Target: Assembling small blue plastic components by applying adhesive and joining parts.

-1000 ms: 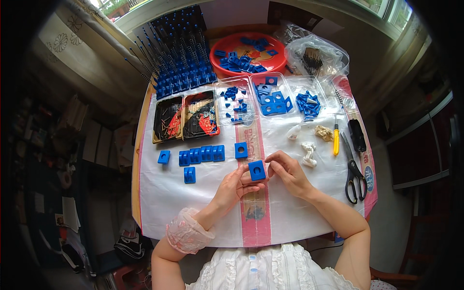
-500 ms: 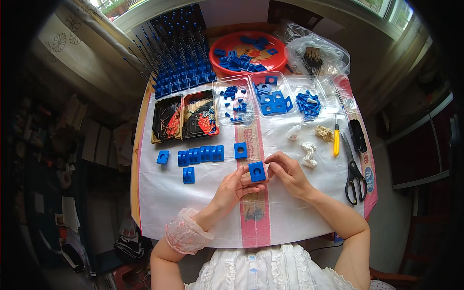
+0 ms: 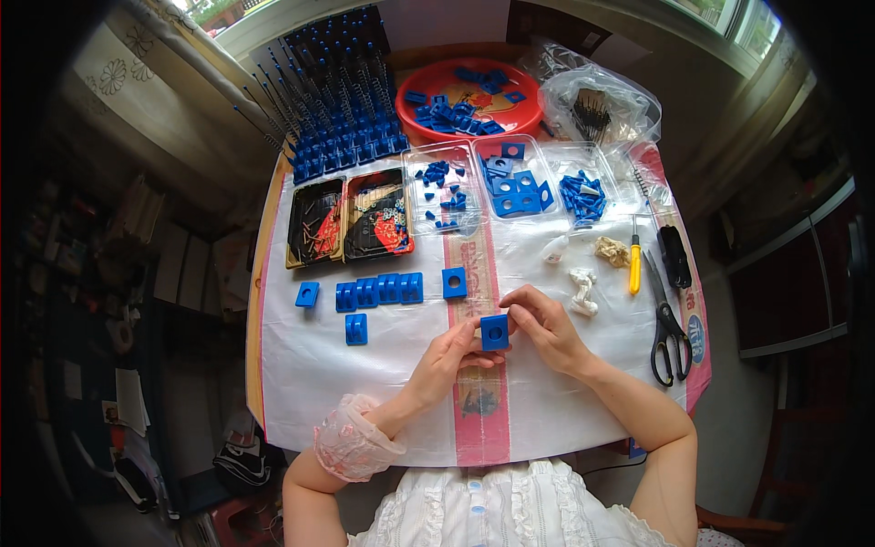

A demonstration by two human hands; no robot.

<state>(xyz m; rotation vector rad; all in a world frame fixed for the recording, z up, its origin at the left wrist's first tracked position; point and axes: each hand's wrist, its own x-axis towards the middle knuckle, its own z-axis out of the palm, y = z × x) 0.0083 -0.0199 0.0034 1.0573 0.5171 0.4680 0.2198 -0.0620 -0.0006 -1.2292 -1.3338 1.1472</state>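
Note:
Over the middle of the table, my left hand [image 3: 444, 363] grips a blue square plastic piece with a round opening [image 3: 494, 334] by its left side and from beneath. Close at its right edge is my right hand [image 3: 550, 335], thumb and forefinger brought together; anything between those fingertips is too small to make out. A similar blue square piece with a hole [image 3: 454, 283] lies just beyond my hands. To the left are a row of blue ridged blocks [image 3: 377, 291], a single ridged block [image 3: 356, 330] and another small blue piece [image 3: 307, 294].
Black trays [image 3: 290, 239] of screws and nuts and clear boxes [image 3: 436, 228] of blue parts line the back. Behind them stand blue-based springy rods [image 3: 342, 146] and a red basin [image 3: 401, 114]. Scissors [image 3: 668, 333] and a yellow-handled screwdriver [image 3: 634, 269] lie right.
The held blue piece has moved slightly right and toward me, and its face is turned differently. My left hand moved with it; my right hand stays almost in place.

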